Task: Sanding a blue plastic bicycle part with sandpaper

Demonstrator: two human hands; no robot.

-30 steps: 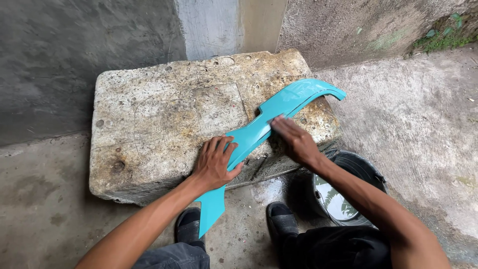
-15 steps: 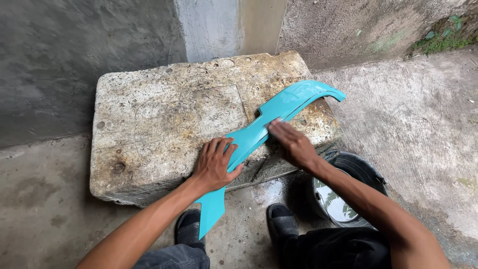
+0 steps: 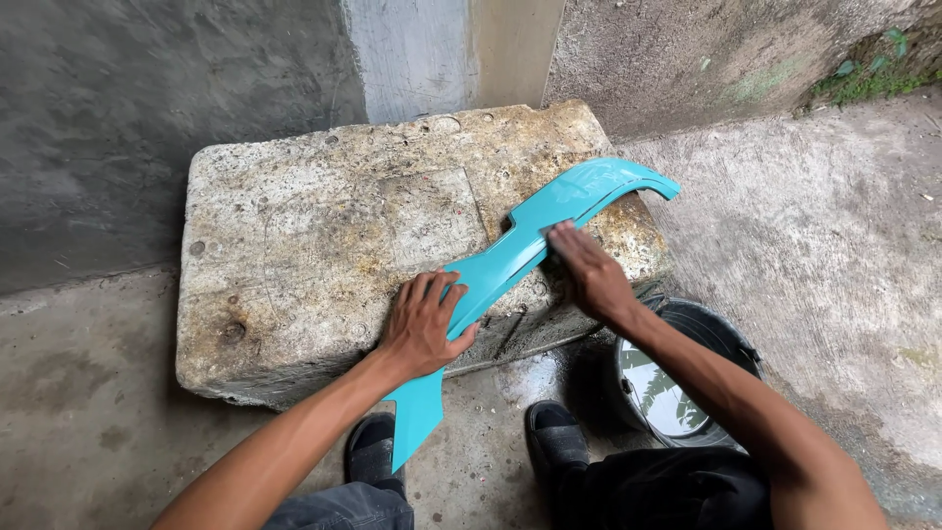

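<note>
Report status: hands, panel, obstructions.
Left hand pins turquoise panel flat on concrete block. Right hand presses fingers on panel's middle. Bucket of water beside block, apart from the panel.

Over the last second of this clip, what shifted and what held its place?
The right hand slid up along the turquoise panel, from its middle toward the curved far end, palm flat on it. Nothing was picked up or let go. The left hand stayed pressed on the panel's lower part, and the panel lies as before across the concrete block. The bucket of water is unmoved.
</note>
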